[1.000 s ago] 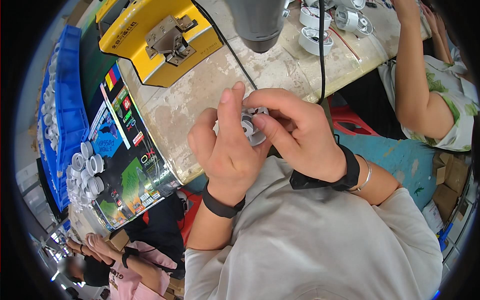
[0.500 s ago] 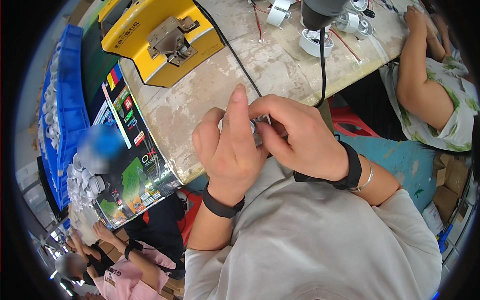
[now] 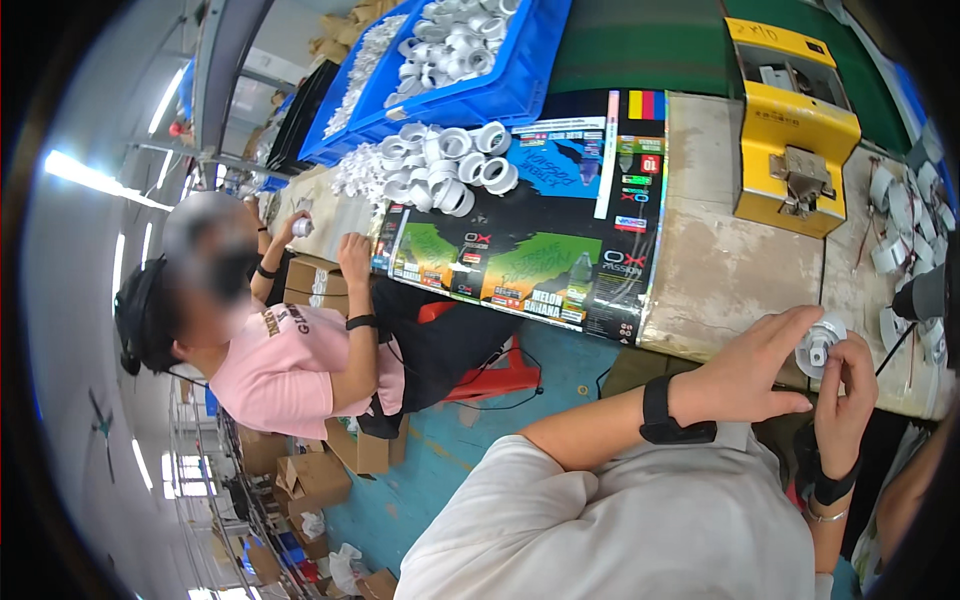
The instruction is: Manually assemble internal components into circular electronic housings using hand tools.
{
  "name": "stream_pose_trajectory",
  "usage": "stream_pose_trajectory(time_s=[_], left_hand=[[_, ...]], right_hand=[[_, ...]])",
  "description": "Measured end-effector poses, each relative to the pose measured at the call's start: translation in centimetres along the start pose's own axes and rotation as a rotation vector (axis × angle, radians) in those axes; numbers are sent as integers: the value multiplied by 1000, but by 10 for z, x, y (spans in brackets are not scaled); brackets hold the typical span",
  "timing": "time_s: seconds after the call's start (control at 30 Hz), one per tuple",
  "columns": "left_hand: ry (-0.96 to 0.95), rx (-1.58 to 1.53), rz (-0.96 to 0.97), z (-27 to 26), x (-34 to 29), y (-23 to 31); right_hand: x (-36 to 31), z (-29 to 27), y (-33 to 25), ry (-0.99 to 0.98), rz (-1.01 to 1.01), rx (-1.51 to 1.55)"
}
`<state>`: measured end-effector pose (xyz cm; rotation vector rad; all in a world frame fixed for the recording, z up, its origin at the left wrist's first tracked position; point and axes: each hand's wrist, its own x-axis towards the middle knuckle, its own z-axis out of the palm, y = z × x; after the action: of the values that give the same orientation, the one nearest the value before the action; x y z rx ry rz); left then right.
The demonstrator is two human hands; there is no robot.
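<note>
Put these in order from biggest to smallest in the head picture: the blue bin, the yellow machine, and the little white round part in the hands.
1. blue bin
2. yellow machine
3. white round part

- white round part (image 3: 820,345)
- yellow machine (image 3: 790,130)
- blue crate (image 3: 470,70) of white rings
- black, multicoloured printed sheet (image 3: 540,225)
- worn beige surface (image 3: 730,270)
- pink shirt (image 3: 300,365)
</note>
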<state>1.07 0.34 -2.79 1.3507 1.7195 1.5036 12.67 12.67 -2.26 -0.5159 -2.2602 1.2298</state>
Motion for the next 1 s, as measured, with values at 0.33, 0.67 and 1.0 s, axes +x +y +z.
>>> stream_pose_trajectory(time_s=[0.33,0.67,1.0], left_hand=[[114,-283,-181,4,7,0],[100,-595,-306,14,3,-7],[241,-722,-162,16,4,-8]], right_hand=[[4,1,-12,-76,-269,-240],[0,4,-14,-93,-326,-250],[-9,3,-8,146,-197,-155]])
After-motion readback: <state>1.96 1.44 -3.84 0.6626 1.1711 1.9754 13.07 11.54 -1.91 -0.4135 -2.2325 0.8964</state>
